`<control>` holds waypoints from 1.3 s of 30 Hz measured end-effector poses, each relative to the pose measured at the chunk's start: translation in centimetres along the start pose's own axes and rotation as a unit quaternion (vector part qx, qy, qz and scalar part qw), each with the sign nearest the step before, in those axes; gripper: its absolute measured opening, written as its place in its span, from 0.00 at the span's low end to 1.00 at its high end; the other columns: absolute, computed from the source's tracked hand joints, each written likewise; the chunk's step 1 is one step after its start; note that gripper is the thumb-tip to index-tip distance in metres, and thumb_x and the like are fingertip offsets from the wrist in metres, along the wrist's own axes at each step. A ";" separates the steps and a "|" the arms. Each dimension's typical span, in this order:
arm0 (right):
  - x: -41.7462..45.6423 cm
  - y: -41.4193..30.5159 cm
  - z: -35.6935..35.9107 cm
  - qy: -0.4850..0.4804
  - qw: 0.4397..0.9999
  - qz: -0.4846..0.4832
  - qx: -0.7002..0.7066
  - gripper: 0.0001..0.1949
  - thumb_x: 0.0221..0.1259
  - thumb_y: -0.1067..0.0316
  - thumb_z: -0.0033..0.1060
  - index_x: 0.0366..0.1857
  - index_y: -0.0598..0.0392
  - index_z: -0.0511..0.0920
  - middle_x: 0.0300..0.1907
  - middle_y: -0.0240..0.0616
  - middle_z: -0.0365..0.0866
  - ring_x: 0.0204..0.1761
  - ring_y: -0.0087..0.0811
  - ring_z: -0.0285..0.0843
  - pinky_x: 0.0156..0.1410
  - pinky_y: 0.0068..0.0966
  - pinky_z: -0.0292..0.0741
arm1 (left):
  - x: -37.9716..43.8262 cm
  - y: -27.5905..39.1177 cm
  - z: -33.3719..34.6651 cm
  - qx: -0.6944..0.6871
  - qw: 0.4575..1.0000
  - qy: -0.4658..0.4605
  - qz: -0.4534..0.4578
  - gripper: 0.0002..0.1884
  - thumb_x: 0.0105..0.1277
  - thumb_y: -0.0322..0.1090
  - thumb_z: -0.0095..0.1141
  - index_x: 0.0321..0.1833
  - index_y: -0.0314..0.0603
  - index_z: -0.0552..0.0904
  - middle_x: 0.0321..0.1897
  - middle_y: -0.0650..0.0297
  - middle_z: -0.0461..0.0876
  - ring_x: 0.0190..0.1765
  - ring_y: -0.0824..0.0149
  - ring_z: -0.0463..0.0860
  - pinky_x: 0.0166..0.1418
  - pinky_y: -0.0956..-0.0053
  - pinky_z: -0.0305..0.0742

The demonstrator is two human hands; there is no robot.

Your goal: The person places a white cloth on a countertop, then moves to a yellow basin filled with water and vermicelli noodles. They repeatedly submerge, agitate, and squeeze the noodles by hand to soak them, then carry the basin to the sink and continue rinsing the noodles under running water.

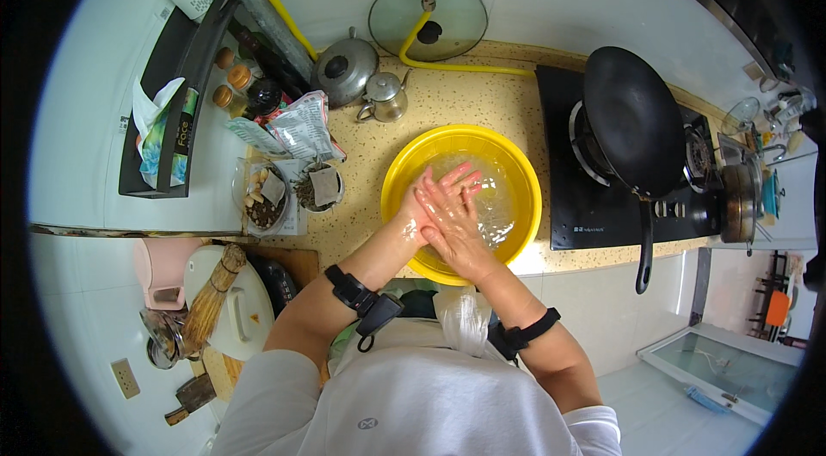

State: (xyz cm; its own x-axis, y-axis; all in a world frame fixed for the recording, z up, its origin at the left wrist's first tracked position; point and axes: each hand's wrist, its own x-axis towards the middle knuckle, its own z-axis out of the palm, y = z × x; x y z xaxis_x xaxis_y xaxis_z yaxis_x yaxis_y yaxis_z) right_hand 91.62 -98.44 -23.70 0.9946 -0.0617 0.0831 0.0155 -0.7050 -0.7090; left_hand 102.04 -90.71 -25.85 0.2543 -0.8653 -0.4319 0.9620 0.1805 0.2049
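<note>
Over a yellow plastic basin (395, 165), my two wet hands are pressed together. My right hand (453, 218) lies across the palm of my left hand (416, 201), its thumb towards the left wrist. Behind the right hand, the left fingers stick out spread and pinkish. Neither hand holds any object; part of the left palm is covered. Clear water (500, 214) with ripples and glints fills the bottom of the basin, below the hands. The basin stands on a speckled beige countertop (445, 94) near its front edge.
Right of the basin is a black gas hob (581, 217) with a tilted wok (635, 120), its handle overhanging the front edge. A steel teapot (386, 98), a lidded pot (345, 72) and a glass lid (452, 11) stand behind. Cups of dried goods (264, 198) sit left.
</note>
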 end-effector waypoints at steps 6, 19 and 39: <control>-2.7 8.5 -1.9 0.099 0.968 0.197 0.119 0.19 0.67 0.61 0.52 0.58 0.60 0.72 0.63 0.49 0.69 0.58 0.44 0.74 0.62 0.31 0.70 | -2.2 2.7 1.4 0.306 0.942 0.110 0.086 0.26 0.71 0.49 0.47 0.64 0.37 0.69 0.62 0.56 0.71 0.65 0.61 0.69 0.69 0.63 0.61; -4.7 6.0 1.8 -0.302 0.941 0.139 0.064 0.11 0.62 0.63 0.54 0.43 0.52 0.81 0.43 0.43 0.82 0.47 0.42 0.79 0.53 0.31 0.73 | -5.0 1.0 -5.3 0.951 0.301 -0.074 0.011 0.10 0.63 0.42 0.51 0.32 0.48 0.83 0.33 0.63 0.83 0.39 0.62 0.81 0.46 0.63 0.71; -5.2 7.2 -1.5 -0.029 0.953 0.014 -0.300 0.11 0.63 0.69 0.54 0.47 0.56 0.81 0.51 0.46 0.79 0.54 0.44 0.77 0.58 0.31 0.74 | -1.4 1.5 -1.7 0.741 0.662 -0.003 0.112 0.13 0.70 0.39 0.51 0.47 0.38 0.82 0.51 0.58 0.80 0.55 0.64 0.77 0.64 0.68 0.67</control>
State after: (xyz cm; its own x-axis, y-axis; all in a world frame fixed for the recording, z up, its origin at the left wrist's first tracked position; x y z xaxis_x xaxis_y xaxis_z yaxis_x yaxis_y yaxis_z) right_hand 86.38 -104.24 -28.18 0.9981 -0.0591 0.0198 -0.0546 -0.9820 -0.1809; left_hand 103.29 -88.45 -26.43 0.3687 -0.8973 -0.2428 -0.2556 -0.3490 0.9016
